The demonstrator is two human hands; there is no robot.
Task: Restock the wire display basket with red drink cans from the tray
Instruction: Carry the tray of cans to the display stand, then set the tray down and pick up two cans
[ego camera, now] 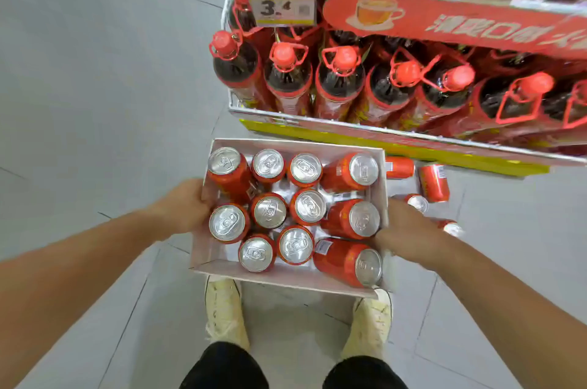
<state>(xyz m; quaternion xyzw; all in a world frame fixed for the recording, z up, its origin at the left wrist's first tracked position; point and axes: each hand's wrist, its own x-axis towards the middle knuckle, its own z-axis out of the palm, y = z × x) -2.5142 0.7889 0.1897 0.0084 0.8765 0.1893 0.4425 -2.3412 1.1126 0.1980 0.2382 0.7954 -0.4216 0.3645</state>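
Note:
A white cardboard tray [295, 282] full of several red drink cans [270, 210] hangs above the floor in front of me. Most cans stand upright; three on the right side lie tilted [351, 171]. My left hand [184, 204] grips the tray's left wall, fingers curled over the edge. My right hand [403, 230] grips the tray's right wall. The wire display rack [317, 122] stands just beyond the tray, its lower tier holding red-capped dark bottles [287, 71].
Several loose red cans [433, 182] lie on the grey tile floor to the right of the tray, below the rack's yellow base [413, 152]. A price tag [282, 9] hangs on the upper shelf. My two pale shoes [224, 309] stand under the tray.

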